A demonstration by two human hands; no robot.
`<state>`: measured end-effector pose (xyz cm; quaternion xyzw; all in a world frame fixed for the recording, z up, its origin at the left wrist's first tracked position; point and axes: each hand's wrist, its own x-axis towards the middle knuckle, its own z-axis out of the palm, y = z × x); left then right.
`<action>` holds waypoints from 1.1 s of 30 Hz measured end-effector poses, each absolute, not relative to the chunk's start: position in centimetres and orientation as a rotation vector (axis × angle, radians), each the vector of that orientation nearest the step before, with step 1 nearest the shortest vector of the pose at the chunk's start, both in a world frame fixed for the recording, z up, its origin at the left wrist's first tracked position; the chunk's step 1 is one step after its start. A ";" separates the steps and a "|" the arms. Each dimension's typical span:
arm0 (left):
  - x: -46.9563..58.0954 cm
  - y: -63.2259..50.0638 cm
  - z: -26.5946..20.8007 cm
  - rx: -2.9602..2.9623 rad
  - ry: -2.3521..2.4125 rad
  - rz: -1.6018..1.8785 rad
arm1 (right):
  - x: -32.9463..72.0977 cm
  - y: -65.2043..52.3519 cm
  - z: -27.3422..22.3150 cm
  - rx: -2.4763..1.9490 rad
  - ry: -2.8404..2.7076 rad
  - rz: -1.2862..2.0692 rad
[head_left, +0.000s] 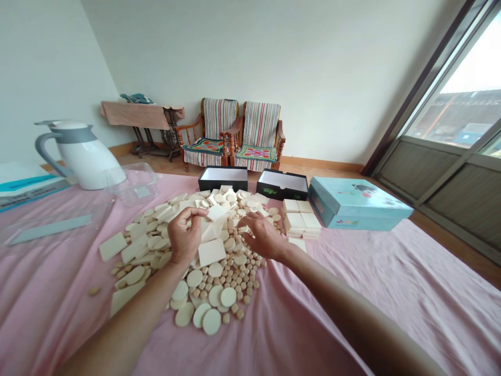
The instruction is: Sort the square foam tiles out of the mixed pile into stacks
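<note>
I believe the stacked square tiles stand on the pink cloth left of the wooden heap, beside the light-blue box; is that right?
Not quite: the head view shows the stacked square tiles right of the wooden heap, not left; they do stand on the pink cloth beside the light-blue box.

The right fingers (253, 221) partly hide the tan wooden cubes (239, 272); near the far edge of the pink-clothed desk (364, 282), green print (292, 194) on an open black cardboard box (279, 192) is unreadably small.
</note>
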<state>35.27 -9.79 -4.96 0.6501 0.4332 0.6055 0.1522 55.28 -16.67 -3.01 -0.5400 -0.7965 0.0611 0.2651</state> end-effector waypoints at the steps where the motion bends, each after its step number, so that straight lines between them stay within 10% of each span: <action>1: 35.5 -9.9 -5.0 1.887 1.242 1.689 | 56.2 -17.3 -3.2 -1.487 -2.090 0.173; 20: 36.2 -11.6 -4.8 2.158 1.252 1.594 | 50.8 -21.8 -3.7 -1.328 -2.419 0.109; 33: 36.3 -11.5 -5.0 2.140 1.219 1.606 | 61.0 -25.3 -4.6 -2.032 -1.642 -0.038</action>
